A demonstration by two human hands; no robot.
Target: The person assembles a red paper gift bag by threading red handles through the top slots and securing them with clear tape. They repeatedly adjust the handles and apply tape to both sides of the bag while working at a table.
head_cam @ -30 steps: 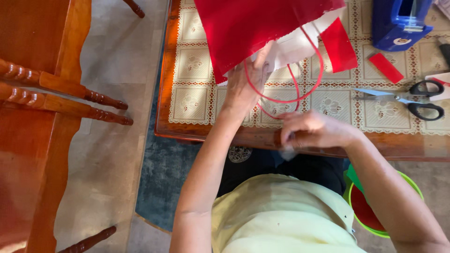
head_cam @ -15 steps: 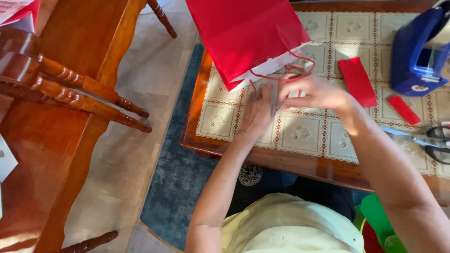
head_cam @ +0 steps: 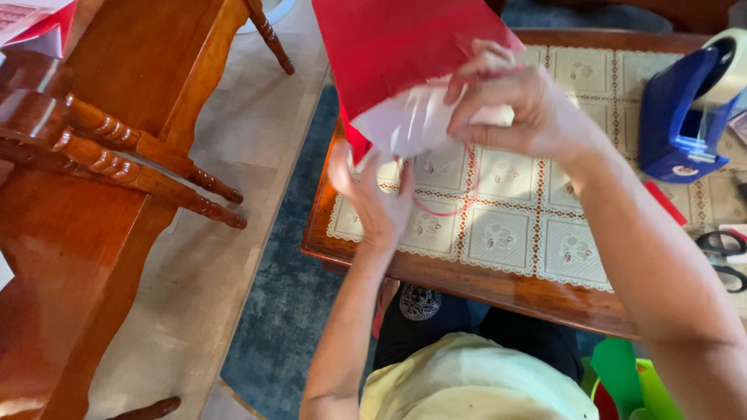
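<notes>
Above the far left corner of the table (head_cam: 498,289): red paper bag (head_cam: 389,47) held tilted, mouth toward the viewer. Left hand (head_cam: 373,198) gripping its lower edge for support; right hand (head_cam: 517,105) clenched on the white inner rim (head_cam: 412,120), spreading it open

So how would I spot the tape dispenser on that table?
Find the wooden table with the lace-patterned cover, then look to its far right side, past the right hand at the red paper bag. The tape dispenser is the chunky blue block there, unlike the flat black-handled scissors nearer the edge.
</notes>
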